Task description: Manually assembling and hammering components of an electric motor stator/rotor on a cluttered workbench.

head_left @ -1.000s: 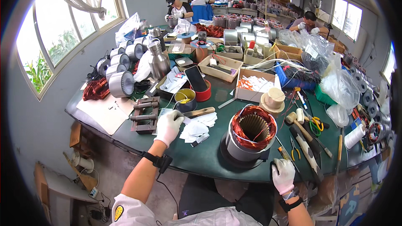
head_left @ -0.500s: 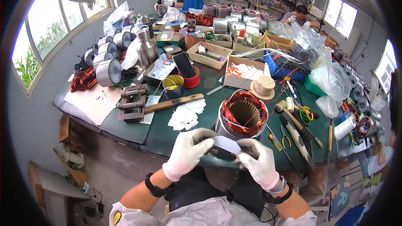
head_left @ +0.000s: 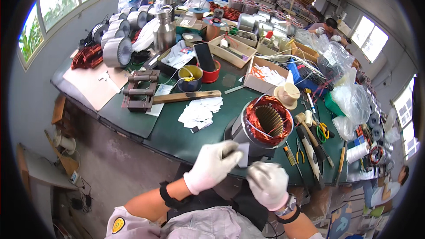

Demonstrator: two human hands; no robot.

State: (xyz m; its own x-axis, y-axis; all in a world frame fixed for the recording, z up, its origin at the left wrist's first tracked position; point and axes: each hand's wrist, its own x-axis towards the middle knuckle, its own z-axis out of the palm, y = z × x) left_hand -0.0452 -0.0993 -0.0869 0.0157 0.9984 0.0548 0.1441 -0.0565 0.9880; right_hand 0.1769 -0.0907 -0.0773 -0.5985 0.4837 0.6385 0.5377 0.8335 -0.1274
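Observation:
My left hand (head_left: 217,166), in a white glove, pinches a small white paper slip (head_left: 243,155) at its left edge. The slip stands upright just in front of a motor stator (head_left: 241,128) on the near table edge. Red-brown copper windings (head_left: 283,135) ring the stator's slotted bore, with a white cord across them. Gloved too, my right hand (head_left: 268,186) is right of and below the slip, apart from it. Its fingers are curled in and somewhat blurred; anything inside them is hidden. A pile of similar white slips (head_left: 199,113) lies left of the stator.
Left of the slips are a wooden-handled tool (head_left: 190,96) and a brown metal fixture (head_left: 141,89). Pliers (head_left: 300,152), mallets and scissors (head_left: 325,132) lie to the right. Behind stand a cream cup-shaped piece (head_left: 287,95), boxes and a phone (head_left: 204,56). Other people sit farther off.
My right hand has come off the slip and curled its fingers. The slip, now in my left hand alone, has turned from lying crosswise to upright. The view has shifted and tilted.

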